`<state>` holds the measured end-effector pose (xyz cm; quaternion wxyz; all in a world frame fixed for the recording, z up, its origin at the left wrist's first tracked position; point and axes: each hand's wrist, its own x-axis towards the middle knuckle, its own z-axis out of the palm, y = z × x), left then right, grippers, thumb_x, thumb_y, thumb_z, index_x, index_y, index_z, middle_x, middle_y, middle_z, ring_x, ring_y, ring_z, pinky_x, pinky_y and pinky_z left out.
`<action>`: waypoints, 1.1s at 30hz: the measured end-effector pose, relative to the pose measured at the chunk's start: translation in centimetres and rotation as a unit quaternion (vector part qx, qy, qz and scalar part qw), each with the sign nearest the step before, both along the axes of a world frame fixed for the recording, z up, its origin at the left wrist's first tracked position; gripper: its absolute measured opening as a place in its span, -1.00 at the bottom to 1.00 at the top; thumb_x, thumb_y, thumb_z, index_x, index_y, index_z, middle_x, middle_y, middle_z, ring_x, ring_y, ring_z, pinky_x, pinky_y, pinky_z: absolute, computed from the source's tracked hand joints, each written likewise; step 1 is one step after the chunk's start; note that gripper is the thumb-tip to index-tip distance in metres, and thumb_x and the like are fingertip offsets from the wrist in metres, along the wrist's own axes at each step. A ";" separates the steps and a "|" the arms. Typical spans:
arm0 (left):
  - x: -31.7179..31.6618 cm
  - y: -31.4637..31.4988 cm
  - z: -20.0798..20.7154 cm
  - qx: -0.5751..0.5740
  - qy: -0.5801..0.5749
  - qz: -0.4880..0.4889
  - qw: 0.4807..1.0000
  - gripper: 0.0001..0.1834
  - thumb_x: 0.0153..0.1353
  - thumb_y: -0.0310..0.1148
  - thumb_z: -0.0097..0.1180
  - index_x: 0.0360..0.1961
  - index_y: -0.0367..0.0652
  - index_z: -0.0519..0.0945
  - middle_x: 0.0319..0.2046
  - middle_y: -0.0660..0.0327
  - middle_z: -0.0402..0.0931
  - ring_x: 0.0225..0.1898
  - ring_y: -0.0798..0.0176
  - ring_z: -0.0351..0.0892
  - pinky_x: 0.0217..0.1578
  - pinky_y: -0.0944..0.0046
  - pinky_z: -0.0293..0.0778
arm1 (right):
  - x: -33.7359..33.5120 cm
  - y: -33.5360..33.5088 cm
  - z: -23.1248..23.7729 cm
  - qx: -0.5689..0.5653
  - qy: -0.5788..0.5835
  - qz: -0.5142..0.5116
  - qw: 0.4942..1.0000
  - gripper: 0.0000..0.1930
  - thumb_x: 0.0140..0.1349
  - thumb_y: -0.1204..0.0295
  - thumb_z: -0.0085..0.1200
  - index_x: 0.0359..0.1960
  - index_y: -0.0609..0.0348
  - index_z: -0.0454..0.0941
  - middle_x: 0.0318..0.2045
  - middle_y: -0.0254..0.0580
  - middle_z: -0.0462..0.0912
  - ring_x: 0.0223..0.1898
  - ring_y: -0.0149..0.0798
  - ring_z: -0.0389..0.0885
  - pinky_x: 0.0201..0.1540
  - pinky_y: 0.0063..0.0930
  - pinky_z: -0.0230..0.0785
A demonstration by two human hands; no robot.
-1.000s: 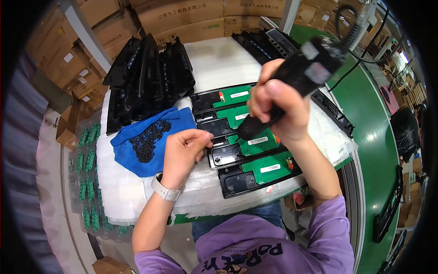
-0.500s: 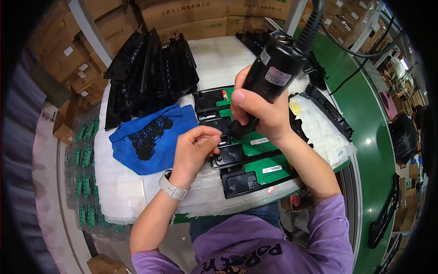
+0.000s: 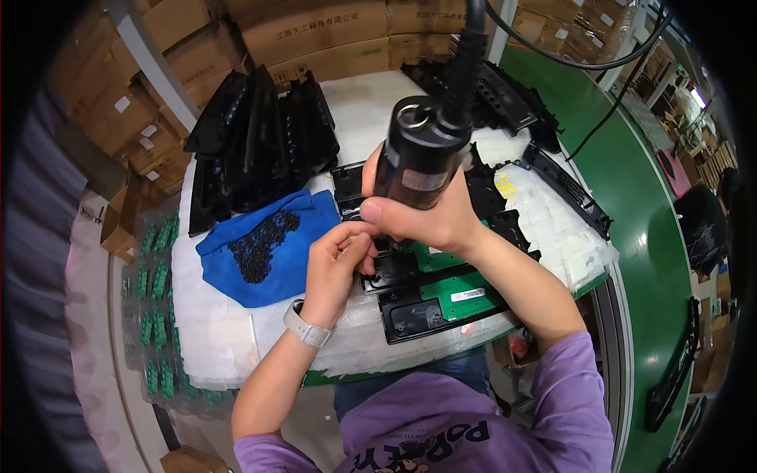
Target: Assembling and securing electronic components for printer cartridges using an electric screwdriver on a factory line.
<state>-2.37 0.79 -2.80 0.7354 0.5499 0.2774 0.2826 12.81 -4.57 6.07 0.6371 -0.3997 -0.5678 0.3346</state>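
The right hand is gripping a black electric screwdriver upright. Just beside it, the left hand is pinching its fingertips together above a black tray, with a blue cloth lying farther left.

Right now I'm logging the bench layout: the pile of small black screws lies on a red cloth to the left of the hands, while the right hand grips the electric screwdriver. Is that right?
Not quite. The cloth is blue, not red, as the head view shows. The rest holds: the small black screws lie on it, left of the hands, and the right hand grips the electric screwdriver.
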 end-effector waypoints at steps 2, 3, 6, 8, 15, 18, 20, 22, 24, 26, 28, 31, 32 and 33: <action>0.1 0.0 -0.1 -0.016 -0.046 0.022 0.999 -0.84 0.22 -0.47 0.02 -0.22 -0.31 0.53 -0.50 0.25 0.51 -0.56 0.49 0.42 -0.48 0.52 0.36 | 0.5 -0.2 0.1 0.010 0.081 0.022 0.996 -0.83 -0.04 0.48 0.25 -0.51 0.24 0.48 -0.64 -0.37 0.50 -0.59 -0.57 0.43 -0.53 -0.65 0.28; 0.1 -0.1 0.1 -0.017 -0.046 0.017 0.999 -0.84 0.22 -0.47 0.02 -0.22 -0.31 0.53 -0.50 0.25 0.51 -0.56 0.49 0.42 -0.48 0.52 0.36 | 1.4 -0.4 -0.1 0.022 0.065 0.044 0.997 -0.74 0.04 0.38 0.12 -0.32 0.24 0.36 -0.69 -0.34 0.40 -0.76 -0.46 0.33 -0.66 -0.59 0.22; -0.1 -0.4 0.9 -0.009 -0.037 -0.007 0.999 -0.84 0.18 -0.54 0.06 -0.21 -0.35 0.53 -0.42 0.15 0.57 -0.47 0.41 0.53 -0.42 0.50 0.43 | 3.3 -1.6 0.3 0.110 0.170 0.073 0.977 -0.70 0.17 0.22 -0.04 -0.23 0.20 0.32 -0.69 -0.38 0.32 -0.75 -0.46 0.27 -0.57 -0.47 0.27; -0.2 -0.8 1.5 -0.013 -0.037 -0.029 0.999 -0.85 0.18 -0.55 0.06 -0.22 -0.36 0.53 -0.41 0.13 0.58 -0.46 0.39 0.55 -0.40 0.49 0.45 | 4.2 -2.2 0.4 0.171 0.233 0.106 0.952 -0.70 0.24 0.17 -0.13 -0.22 0.18 0.32 -0.68 -0.38 0.31 -0.73 -0.47 0.27 -0.50 -0.45 0.29; -0.2 -1.2 2.2 -0.016 -0.019 -0.074 0.997 -0.85 0.11 -0.62 0.11 -0.26 -0.40 0.55 -0.39 0.06 0.59 -0.39 0.27 0.63 -0.34 0.42 0.54 | 4.2 -2.9 -0.6 0.159 0.358 0.075 0.917 -0.76 0.21 0.24 -0.15 -0.27 0.15 0.36 -0.71 -0.33 0.33 -0.77 -0.39 0.28 -0.56 -0.38 0.29; -0.1 -1.3 2.0 -0.016 -0.012 -0.081 0.997 -0.85 0.07 -0.64 0.15 -0.29 -0.39 0.56 -0.39 0.06 0.60 -0.39 0.26 0.63 -0.33 0.41 0.55 | 4.2 -2.9 -0.9 0.149 0.347 0.086 0.922 -0.77 0.21 0.24 -0.15 -0.27 0.15 0.36 -0.71 -0.33 0.33 -0.77 -0.39 0.28 -0.56 -0.39 0.29; -0.1 -1.3 1.9 -0.023 -0.014 -0.084 0.996 -0.86 0.06 -0.64 0.16 -0.30 -0.39 0.56 -0.39 0.06 0.60 -0.38 0.26 0.63 -0.33 0.41 0.55 | 4.1 -3.1 -1.0 0.138 0.336 0.094 0.927 -0.77 0.21 0.25 -0.15 -0.28 0.14 0.36 -0.72 -0.33 0.32 -0.77 -0.39 0.28 -0.56 -0.39 0.28; -0.1 -1.4 1.8 -0.021 -0.010 -0.090 0.996 -0.86 0.05 -0.64 0.17 -0.32 -0.39 0.56 -0.41 0.07 0.60 -0.40 0.25 0.64 -0.34 0.40 0.55 | 3.9 -3.3 -1.0 0.126 0.343 0.076 0.928 -0.78 0.21 0.25 -0.15 -0.28 0.14 0.36 -0.72 -0.33 0.32 -0.77 -0.39 0.28 -0.56 -0.39 0.28; -0.1 -1.4 1.9 -0.027 0.006 -0.095 0.995 -0.81 0.03 -0.66 0.17 -0.27 -0.39 0.55 -0.37 0.06 0.59 -0.38 0.28 0.62 -0.32 0.41 0.54 | 3.4 -3.5 -0.8 0.106 0.357 0.037 0.927 -0.78 0.22 0.26 -0.15 -0.29 0.14 0.37 -0.72 -0.34 0.32 -0.77 -0.40 0.27 -0.56 -0.38 0.26; 0.1 -1.7 2.0 -0.034 0.021 -0.102 0.994 -0.76 0.02 -0.68 0.18 -0.23 -0.40 0.53 -0.34 0.06 0.58 -0.37 0.31 0.60 -0.30 0.42 0.54 | 4.0 -3.5 -1.0 0.097 0.372 0.052 0.922 -0.79 0.22 0.26 -0.15 -0.30 0.14 0.37 -0.72 -0.34 0.32 -0.77 -0.40 0.27 -0.56 -0.38 0.26; 0.6 -2.2 2.1 0.030 -0.031 -0.062 0.997 -0.78 0.17 -0.55 0.07 -0.16 -0.38 0.46 -0.22 0.05 0.54 -0.29 0.37 0.53 -0.25 0.46 0.46 | 4.3 -3.8 -0.6 0.071 0.411 0.071 0.906 -0.80 0.18 0.29 -0.10 -0.35 0.19 0.37 -0.73 -0.31 0.32 -0.78 -0.40 0.27 -0.61 -0.42 0.23; -0.2 -0.7 1.4 -0.056 -0.070 -0.037 0.995 -0.77 0.30 -0.39 -0.11 -0.13 -0.35 0.40 -0.12 0.04 0.48 -0.21 0.40 0.45 -0.20 0.47 0.37 | 6.2 -4.9 -0.1 0.045 0.254 0.047 0.965 -0.79 0.12 0.36 -0.03 -0.37 0.28 0.35 -0.75 -0.29 0.32 -0.81 -0.42 0.25 -0.67 -0.49 0.18; -0.1 -0.8 1.6 -0.046 -0.077 -0.013 0.996 -0.76 0.34 -0.35 -0.27 -0.18 -0.30 0.38 -0.09 0.03 0.47 -0.19 0.35 0.44 -0.20 0.44 0.33 | 6.3 -5.3 0.0 0.040 0.228 0.014 0.973 -0.77 0.04 0.42 0.04 -0.38 0.35 0.34 -0.78 -0.26 0.32 -0.82 -0.43 0.25 -0.72 -0.56 0.13; -0.2 -0.7 1.5 -0.065 -0.107 -0.012 0.992 -0.84 0.29 -0.46 -0.25 -0.18 -0.28 0.35 -0.04 -0.02 0.43 -0.08 0.27 0.46 -0.08 0.37 0.35 | 6.8 -5.8 -0.2 0.030 0.179 -0.003 0.983 -0.76 0.01 0.43 0.08 -0.37 0.34 0.36 -0.79 -0.26 0.33 -0.82 -0.44 0.26 -0.72 -0.58 0.13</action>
